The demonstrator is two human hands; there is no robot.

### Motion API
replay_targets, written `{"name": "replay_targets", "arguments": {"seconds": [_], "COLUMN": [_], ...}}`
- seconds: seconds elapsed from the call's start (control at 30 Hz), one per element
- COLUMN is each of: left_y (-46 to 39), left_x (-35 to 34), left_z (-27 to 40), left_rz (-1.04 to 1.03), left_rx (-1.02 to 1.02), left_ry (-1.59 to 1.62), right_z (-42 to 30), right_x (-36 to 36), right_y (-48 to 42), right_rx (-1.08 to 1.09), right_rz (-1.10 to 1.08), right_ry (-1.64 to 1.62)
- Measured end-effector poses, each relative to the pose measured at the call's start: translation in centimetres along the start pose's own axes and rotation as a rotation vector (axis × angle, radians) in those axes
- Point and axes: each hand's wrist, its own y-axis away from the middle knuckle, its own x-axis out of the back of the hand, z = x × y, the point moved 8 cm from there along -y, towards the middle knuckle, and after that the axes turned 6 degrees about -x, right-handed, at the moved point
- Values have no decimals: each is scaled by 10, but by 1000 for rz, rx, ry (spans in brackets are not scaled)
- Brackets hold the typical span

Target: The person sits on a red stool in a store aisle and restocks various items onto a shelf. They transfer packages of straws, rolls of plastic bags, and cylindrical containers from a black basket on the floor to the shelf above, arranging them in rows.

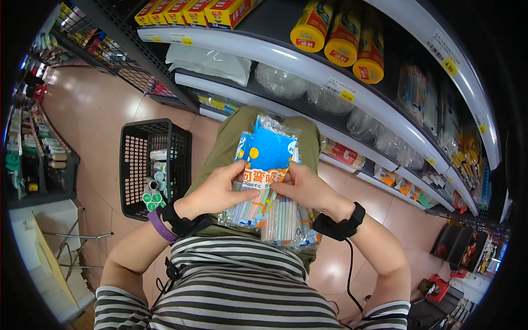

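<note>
Several clear packs of plastic drinking straws [272, 144] with blue printed tops lie over my lap in the head view, overlapping one another. My left hand [220, 185] grips the left edge of the top pack, thumb on its front. On the opposite edge, my right hand [303, 187] pinches the same pack between thumb and fingers. Pastel straws [280, 222] show through the wrapping of a lower pack below my right hand. How many packs each hand holds cannot be told.
A black plastic shopping basket [126, 165] with rolls and cans stands on the floor at left. Store shelves [247, 39] curve across the top and right, bearing yellow tubes [342, 41], boxes [218, 14] and bagged goods. A folding metal frame [74, 235] stands lower left.
</note>
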Motion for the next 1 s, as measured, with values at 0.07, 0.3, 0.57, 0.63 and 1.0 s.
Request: {"name": "replay_targets", "arguments": {"seconds": [0.07,0.3,0.57,0.63,1.0], "left_y": [0,0,0,0,2], "left_x": [0,-4,-4,-3,-4], "left_z": [-5,-4,-9,-9,-11], "left_rz": [0,-33,39,49,83], "left_rx": [74,181,149,151,177], "left_ry": [2,210,271,294,354], "right_z": [-5,-15,-18,-20,-13], "right_x": [3,10,12,11,14], "right_y": [5,8,9,10,13], "right_rx": [18,-28,-16,-7,100], "right_rz": [29,72,133,146,241], "right_ry": [-63,51,48,41,92]}}
